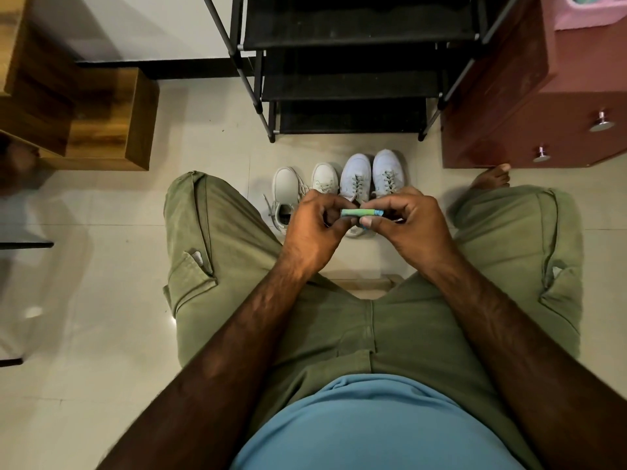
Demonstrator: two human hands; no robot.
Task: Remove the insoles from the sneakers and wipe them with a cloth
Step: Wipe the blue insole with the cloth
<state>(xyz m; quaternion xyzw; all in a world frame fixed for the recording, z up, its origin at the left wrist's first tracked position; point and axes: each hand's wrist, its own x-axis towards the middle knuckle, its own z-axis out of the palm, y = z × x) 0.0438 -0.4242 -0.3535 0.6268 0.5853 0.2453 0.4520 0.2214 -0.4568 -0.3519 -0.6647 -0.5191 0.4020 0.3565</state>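
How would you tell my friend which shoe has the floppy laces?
Find the black shoe rack; four white shoes stand in a row on the floor before it. Take the leftmost shoe. Its laces trail loose onto the tiles, and it looks creamier than the two at the right.

A black shoe rack [349,79] stands on the shiny tile floor [101,300]. Right of it is a dark red cabinet [509,96] with silver knobs [600,123]. Left is a wooden shelf [101,123].

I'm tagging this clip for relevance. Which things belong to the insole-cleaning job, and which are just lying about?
Job: white lace-up sneakers; small folded green-blue cloth, pinched between left hand and right hand.
Lying about: black metal shoe rack; maroon cabinet with metal knobs; brown wooden unit.
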